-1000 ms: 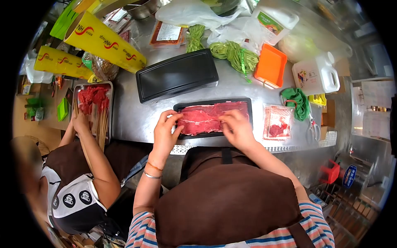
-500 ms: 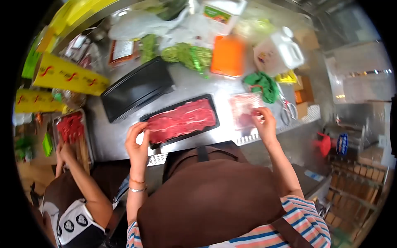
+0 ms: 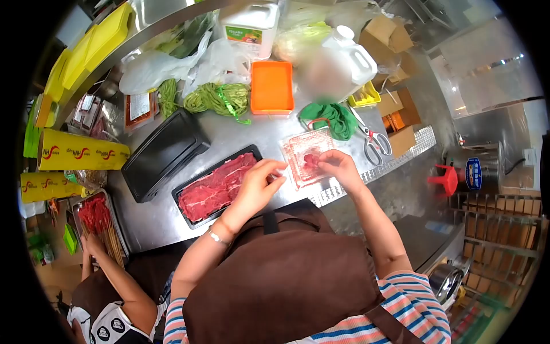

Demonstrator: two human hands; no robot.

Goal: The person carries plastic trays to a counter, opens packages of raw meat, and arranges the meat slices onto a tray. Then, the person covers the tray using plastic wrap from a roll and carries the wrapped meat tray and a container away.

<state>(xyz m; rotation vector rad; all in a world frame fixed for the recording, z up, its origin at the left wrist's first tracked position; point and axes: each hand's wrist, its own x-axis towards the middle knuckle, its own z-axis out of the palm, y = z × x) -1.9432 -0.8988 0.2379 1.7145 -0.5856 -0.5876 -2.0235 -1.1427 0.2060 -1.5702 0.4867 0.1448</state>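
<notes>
Hovering, two hands [image 3: 262, 182] [image 3: 344, 168] are near one black tray [image 3: 259, 153] and one container [image 3: 296, 151].

Brown apron [image 3: 281, 281], striped short sleeves [image 3: 409, 298] in pink, white and blue, silver bracelet [image 3: 215, 235], thin orange wristband [image 3: 227, 223]

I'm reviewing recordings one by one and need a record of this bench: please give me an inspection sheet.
Surface: metal table, shiny.
Things: meat slices in a black tray; red scraps in a clear box.
Clutter: orange tray, green cloth, scissors, white jugs.
Hands: left hand open, between black tray and clear box; right hand fingertips at the scraps, grip unclear.
Cables: possible dark cord beside the pot at right.
Surroundings: co-worker's hands at skewers, left; metal rack, right.
</notes>
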